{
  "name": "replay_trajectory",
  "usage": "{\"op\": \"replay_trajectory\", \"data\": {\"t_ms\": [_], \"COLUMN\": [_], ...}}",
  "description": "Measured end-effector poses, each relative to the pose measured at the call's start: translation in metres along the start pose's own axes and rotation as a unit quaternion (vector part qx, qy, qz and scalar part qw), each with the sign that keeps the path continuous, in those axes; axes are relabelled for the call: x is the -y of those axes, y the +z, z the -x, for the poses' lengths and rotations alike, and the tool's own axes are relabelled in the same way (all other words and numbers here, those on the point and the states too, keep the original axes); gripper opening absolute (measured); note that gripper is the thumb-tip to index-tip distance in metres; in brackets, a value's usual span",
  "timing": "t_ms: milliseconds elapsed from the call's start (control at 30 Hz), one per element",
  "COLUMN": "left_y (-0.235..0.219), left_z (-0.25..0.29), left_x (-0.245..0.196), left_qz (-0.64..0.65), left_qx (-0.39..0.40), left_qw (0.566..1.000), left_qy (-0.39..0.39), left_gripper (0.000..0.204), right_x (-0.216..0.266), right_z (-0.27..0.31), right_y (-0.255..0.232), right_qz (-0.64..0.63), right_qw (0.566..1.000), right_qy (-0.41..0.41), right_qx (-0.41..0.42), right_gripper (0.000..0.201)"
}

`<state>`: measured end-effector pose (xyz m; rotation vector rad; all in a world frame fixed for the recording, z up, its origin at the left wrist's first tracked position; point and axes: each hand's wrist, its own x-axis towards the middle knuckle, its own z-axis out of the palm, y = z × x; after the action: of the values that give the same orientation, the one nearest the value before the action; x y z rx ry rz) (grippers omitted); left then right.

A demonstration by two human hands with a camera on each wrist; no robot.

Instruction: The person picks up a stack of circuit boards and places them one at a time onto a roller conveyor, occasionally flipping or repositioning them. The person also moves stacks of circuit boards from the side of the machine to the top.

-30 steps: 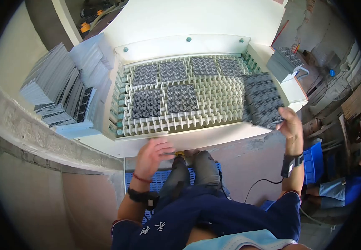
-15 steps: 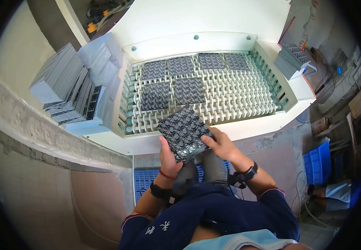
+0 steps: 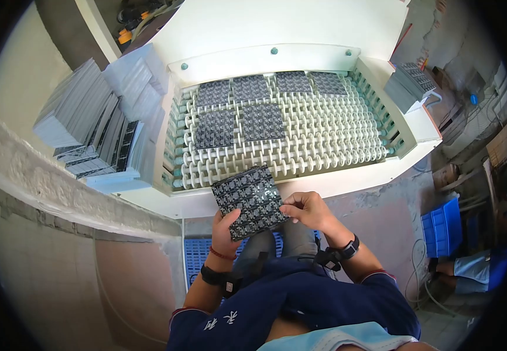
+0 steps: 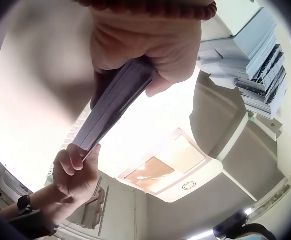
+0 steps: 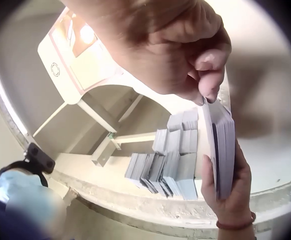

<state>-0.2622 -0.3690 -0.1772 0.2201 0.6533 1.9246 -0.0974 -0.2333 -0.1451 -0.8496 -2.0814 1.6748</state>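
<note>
A stack of dark circuit boards (image 3: 250,202) is held in front of the body, just off the machine's front edge. My left hand (image 3: 224,231) grips its lower left side, thumb lying over the top face. At the right edge, my right hand (image 3: 311,210) pinches the top board's edge between thumb and curled fingers. The right wrist view shows a thin board slightly apart from the rest of the stack (image 5: 226,150) near those fingertips. Beyond the stack, two boards (image 3: 263,121) form the nearer row on the white roller conveyor (image 3: 329,131), with several more (image 3: 294,83) behind.
Tall board stacks (image 3: 75,108) stand on the left ledge, and another stack (image 3: 406,88) sits at the machine's right corner. A raised white cover (image 3: 283,26) backs the rollers. Blue crates (image 3: 442,228) and another person (image 3: 473,272) are at the right.
The right hand has carried the stack from the conveyor's right end to the middle, near the body. The left hand has taken hold of it, and the right hand has shifted to pinching its edge.
</note>
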Motion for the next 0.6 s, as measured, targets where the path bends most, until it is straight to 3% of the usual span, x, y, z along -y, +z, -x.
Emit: {"op": "replay_trajectory", "data": {"t_ms": [67, 100, 200, 267, 333, 400, 433, 500, 600], "left_y": [-0.006, -0.006, -0.004, -0.004, -0.009, -0.013, -0.015, -0.009, -0.011], "left_z": [0.002, 0.003, 0.013, 0.02, 0.022, 0.031, 0.03, 0.033, 0.031], "left_x": [0.0, -0.002, -0.015, -0.026, -0.026, -0.025, -0.024, -0.022, -0.02], "left_qz": [-0.027, -0.027, 0.01, 0.11, 0.103, 0.049, 0.046, 0.035, 0.019], "left_qx": [-0.024, -0.022, -0.026, 0.035, 0.062, 0.02, 0.023, 0.006, -0.012], "left_qw": [0.999, 0.999, 1.0, 0.993, 0.993, 0.999, 0.999, 0.999, 1.0], "left_qy": [-0.007, -0.006, 0.004, -0.019, -0.011, -0.007, -0.015, -0.011, -0.014], "left_gripper": [0.037, 0.037, 0.038, 0.04, 0.042, 0.044, 0.042, 0.041, 0.036], "right_x": [0.007, -0.005, 0.0, -0.006, -0.01, -0.028, -0.035, -0.035, -0.013], "right_z": [-0.004, -0.013, -0.039, -0.068, -0.098, -0.118, -0.123, -0.128, -0.113], "right_y": [-0.014, -0.026, -0.078, -0.119, -0.148, -0.164, -0.167, -0.167, -0.147], "right_qz": [-0.095, -0.139, -0.092, -0.077, 0.001, 0.199, 0.201, 0.375, 0.382], "right_qw": [0.993, 0.988, 0.988, 0.98, 0.971, 0.94, 0.939, 0.881, 0.881], "right_qy": [0.07, 0.058, 0.041, 0.019, 0.014, -0.005, -0.008, -0.056, -0.028], "right_qx": [0.027, 0.019, -0.119, -0.185, -0.237, -0.278, -0.278, -0.284, -0.278], "right_gripper": [0.014, 0.014, 0.013, 0.017, 0.023, 0.021, 0.021, 0.02, 0.023]}}
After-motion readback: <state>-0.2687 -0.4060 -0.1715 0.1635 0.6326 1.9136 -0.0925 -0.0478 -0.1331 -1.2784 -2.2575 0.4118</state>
